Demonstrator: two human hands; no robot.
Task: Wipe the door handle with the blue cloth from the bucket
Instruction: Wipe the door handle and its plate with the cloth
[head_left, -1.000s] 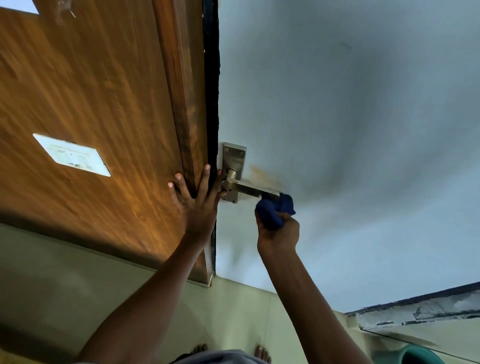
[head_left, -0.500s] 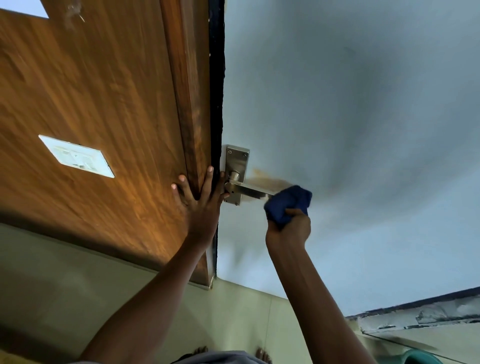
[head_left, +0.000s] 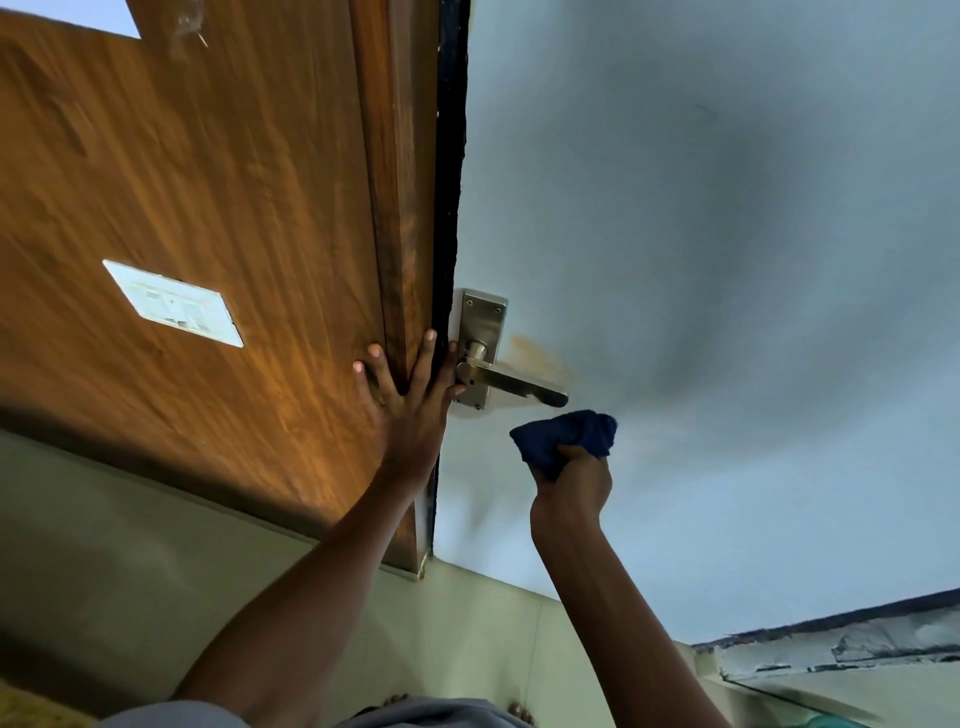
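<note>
The door handle (head_left: 511, 383) is a brushed-metal lever on a rectangular backplate (head_left: 480, 332), fixed to the pale blue door (head_left: 701, 260) close to its dark edge. The lever runs out to the right of the backplate and stands bare — nothing touches it.

Just below the lever's free end, and apart from it, the right hand (head_left: 571, 483) holds the blue cloth (head_left: 563, 436). Its fingers are curled tight around the lower part of the cloth, and the bunched top pokes out above the fist toward the handle.

To the left of the handle, the left hand (head_left: 410, 410) lies flat with its fingers (head_left: 423, 358) spread, pressed on the wooden door frame (head_left: 400, 208); its thumb side reaches across the dark door edge to the lever's base, grasping nothing.

Further left of the handle, a white switch plate (head_left: 174, 304) sits on the wood-grain panel (head_left: 156, 182). A rusty stain (head_left: 540, 356) marks the door just above the lever.
</note>
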